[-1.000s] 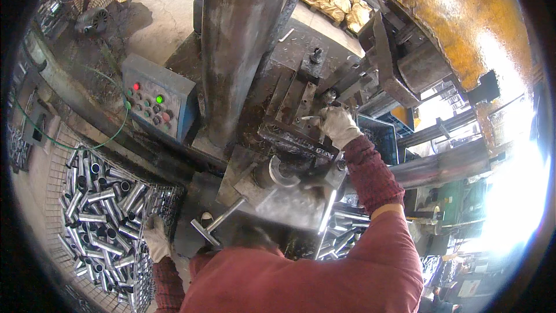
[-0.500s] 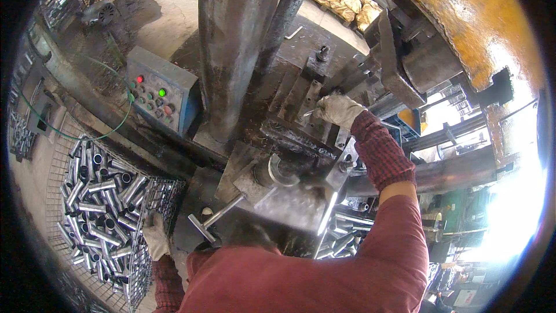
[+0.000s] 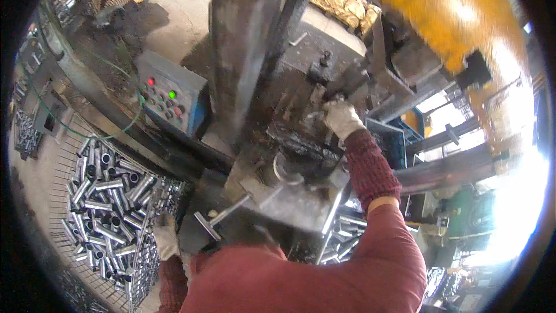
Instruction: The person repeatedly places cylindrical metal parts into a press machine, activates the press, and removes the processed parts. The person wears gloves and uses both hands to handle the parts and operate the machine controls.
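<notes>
My right hand (image 3: 343, 119), in a pale work glove, reaches over the dark metal fixture (image 3: 295, 142) on the press bed. Its fingers are closed at the fixture's right part, with a small shiny piece by the fingertips; blur hides what it is. My left hand (image 3: 166, 237), also gloved, is low at the left, its fingers bent over the near rim of a wire basket (image 3: 139, 281). Inside that basket lie many short shiny metal tubes (image 3: 107, 203). Between my hands, a block with a half-round metal collar (image 3: 285, 169) and a T-shaped handle (image 3: 229, 211) sits on the plate.
A thick steel column (image 3: 240, 52) rises ahead of me. Left of it stands a control box (image 3: 172, 90) with lit red and green buttons. The yellow machine body (image 3: 440, 0) overhangs at upper right. More metal tubes (image 3: 347, 235) lie below the plate's right edge, and a blue crate (image 3: 391, 139) stands beyond.
The view has shifted slightly, moving the scene a little to the right. My right hand stays at the fixture, its forearm now more upright. My left hand remains at the basket's rim.
</notes>
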`<state>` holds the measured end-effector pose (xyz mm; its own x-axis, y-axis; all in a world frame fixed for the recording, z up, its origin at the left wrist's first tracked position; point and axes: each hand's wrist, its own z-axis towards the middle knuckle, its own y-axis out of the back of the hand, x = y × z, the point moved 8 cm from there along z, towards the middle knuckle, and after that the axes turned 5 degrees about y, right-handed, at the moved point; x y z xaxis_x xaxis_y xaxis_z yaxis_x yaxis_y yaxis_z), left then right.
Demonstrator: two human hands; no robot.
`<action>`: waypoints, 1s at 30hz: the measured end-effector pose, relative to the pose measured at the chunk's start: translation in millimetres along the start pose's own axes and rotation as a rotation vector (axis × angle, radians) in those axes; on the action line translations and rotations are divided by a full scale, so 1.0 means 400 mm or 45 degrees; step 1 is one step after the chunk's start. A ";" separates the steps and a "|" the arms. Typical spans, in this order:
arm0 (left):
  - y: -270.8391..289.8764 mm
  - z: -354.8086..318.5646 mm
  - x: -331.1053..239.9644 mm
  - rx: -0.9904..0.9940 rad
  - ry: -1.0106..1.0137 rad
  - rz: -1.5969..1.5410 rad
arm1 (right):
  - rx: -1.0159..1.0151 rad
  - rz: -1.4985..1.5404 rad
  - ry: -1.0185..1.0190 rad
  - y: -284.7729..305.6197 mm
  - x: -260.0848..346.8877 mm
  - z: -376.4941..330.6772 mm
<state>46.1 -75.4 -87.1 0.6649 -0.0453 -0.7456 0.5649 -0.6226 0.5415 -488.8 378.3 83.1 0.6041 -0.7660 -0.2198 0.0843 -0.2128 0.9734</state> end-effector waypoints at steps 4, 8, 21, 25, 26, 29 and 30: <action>0.091 0.022 0.043 -0.150 0.138 -0.076 | 0.005 0.044 0.142 0.010 -0.006 0.023; 0.071 0.065 0.124 -0.151 0.093 0.020 | 0.304 0.193 0.185 -0.020 -0.033 0.063; -0.379 0.002 -0.078 0.552 -1.424 1.069 | -0.185 0.809 -0.805 0.177 0.186 -0.457; -0.371 0.031 -0.048 0.847 -1.066 0.537 | 0.241 1.191 -1.293 -0.169 0.405 -0.672; -0.376 0.041 -0.026 0.888 -1.012 0.625 | 0.295 0.956 -1.217 -0.238 0.437 -0.673; -0.395 0.063 0.011 0.924 -1.032 1.063 | 0.436 0.566 -0.695 -0.388 0.474 -0.618; -0.388 0.105 0.078 1.095 -0.039 0.370 | 0.441 0.364 -0.469 -0.403 0.483 -0.588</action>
<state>-41.4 -13.0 -210.9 0.7042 -0.3049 -0.6412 -0.1909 -0.9512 0.2426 -199.3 407.2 -101.3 0.2442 -0.9695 -0.0195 -0.3434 -0.1053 0.9333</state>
